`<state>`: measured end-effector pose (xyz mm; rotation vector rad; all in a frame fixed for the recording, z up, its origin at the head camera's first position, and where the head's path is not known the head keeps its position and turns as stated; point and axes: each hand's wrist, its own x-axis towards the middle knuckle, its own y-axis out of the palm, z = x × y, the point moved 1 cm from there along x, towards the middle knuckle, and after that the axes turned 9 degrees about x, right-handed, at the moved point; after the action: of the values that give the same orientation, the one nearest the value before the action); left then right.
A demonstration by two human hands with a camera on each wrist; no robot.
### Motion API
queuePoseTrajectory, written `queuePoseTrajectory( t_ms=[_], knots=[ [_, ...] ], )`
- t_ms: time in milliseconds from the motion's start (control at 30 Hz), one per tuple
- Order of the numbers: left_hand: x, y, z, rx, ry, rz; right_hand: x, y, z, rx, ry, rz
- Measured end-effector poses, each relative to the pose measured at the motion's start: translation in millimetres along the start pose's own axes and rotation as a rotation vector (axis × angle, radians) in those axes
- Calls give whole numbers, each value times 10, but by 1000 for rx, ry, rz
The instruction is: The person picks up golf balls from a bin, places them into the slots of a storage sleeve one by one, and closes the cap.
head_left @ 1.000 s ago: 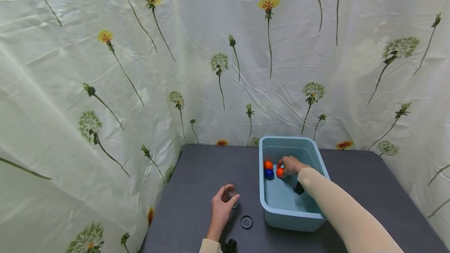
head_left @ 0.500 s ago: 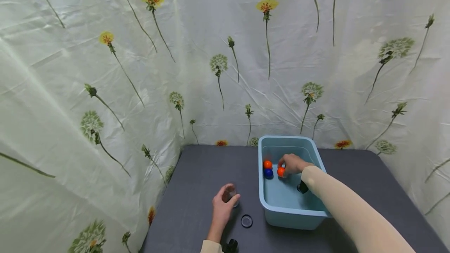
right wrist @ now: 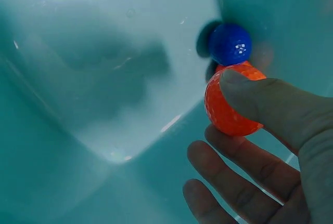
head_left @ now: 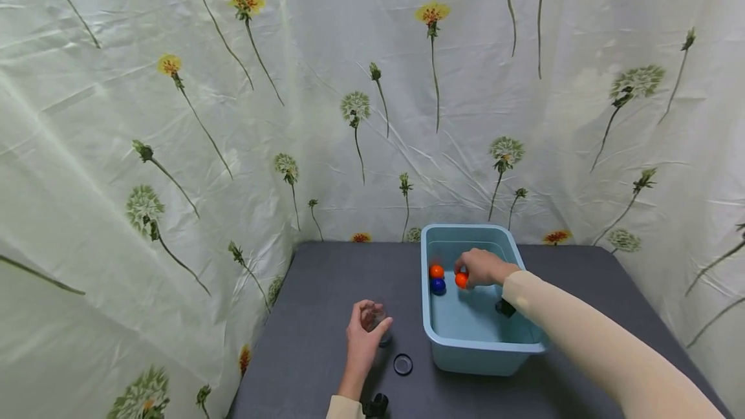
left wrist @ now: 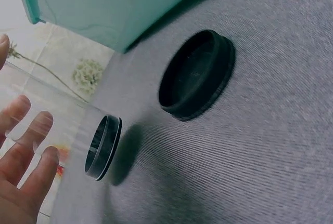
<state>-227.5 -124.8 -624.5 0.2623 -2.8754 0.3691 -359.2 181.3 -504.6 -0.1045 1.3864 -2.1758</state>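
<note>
A right hand (head_left: 482, 268) clamps an orange ball (right wrist: 231, 104) between thumb and fingers inside a blue tub (head_left: 474, 361), a grip that should keep it from rolling, while the left hand (head_left: 362, 336) curls round a clear jar (left wrist: 73, 120), likely steadying it near a black lid (head_left: 403, 364). The ball is glossy and dimpled.

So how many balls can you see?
3: an orange ball in the right hand, a blue ball and another orange ball by the left wall of the bin. The arm could hide more.
</note>
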Motion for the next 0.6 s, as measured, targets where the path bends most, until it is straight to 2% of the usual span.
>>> queuePoseTrajectory(
  t_ms=[333,600],
  knots=[
    [-30,-56,-178,49,57,-12,-178,-77,127,-35,-105,-31],
    [-79,-97,-304,39,82,19,-330,-201,286,27,-163,-58]
  ],
)
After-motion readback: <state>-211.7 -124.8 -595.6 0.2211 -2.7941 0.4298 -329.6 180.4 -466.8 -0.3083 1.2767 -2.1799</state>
